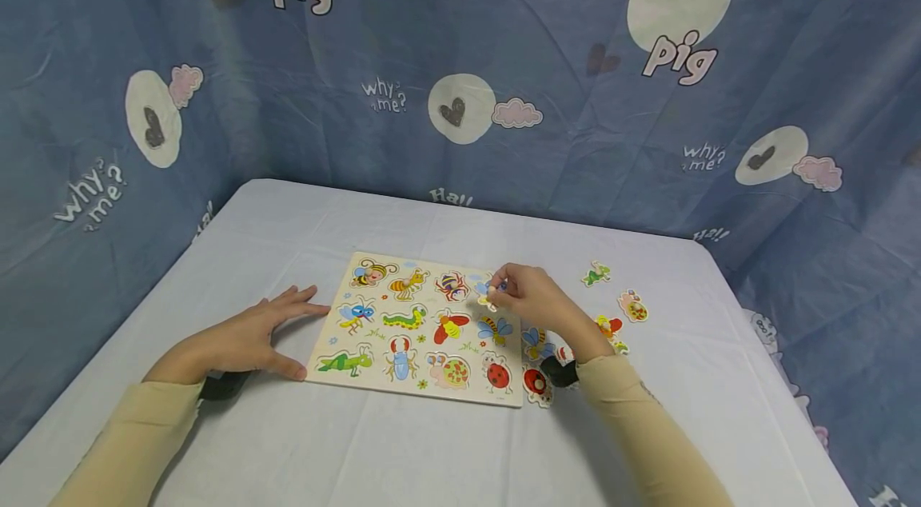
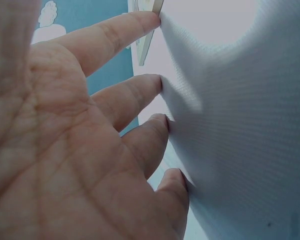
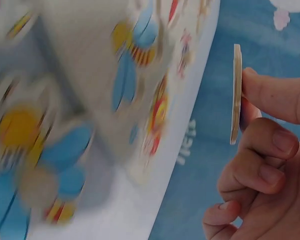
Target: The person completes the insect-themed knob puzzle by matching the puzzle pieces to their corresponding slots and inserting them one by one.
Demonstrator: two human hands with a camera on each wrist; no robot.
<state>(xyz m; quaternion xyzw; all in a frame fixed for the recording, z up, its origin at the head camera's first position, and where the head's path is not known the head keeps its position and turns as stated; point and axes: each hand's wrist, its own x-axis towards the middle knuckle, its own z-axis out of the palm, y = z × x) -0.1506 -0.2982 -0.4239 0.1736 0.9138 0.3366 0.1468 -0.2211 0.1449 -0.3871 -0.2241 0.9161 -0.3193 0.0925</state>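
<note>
A flat wooden puzzle board printed with insects and a snail lies on the white table. My right hand pinches a small wooden puzzle piece between thumb and forefinger, above the board's far right corner. Seen from the right wrist, that piece is edge-on, so its picture is hidden there; the other fingers are curled. My left hand rests at the board's left side with fingers spread. Its forefinger meets the left edge and its thumb is at the near left corner, while the other fingertips rest on the tablecloth.
Right of the board lie loose pieces: a ladybug, a blue-winged insect, a red and yellow one, a snail and a green insect. My right forearm partly covers others. A blue patterned curtain hangs behind the table.
</note>
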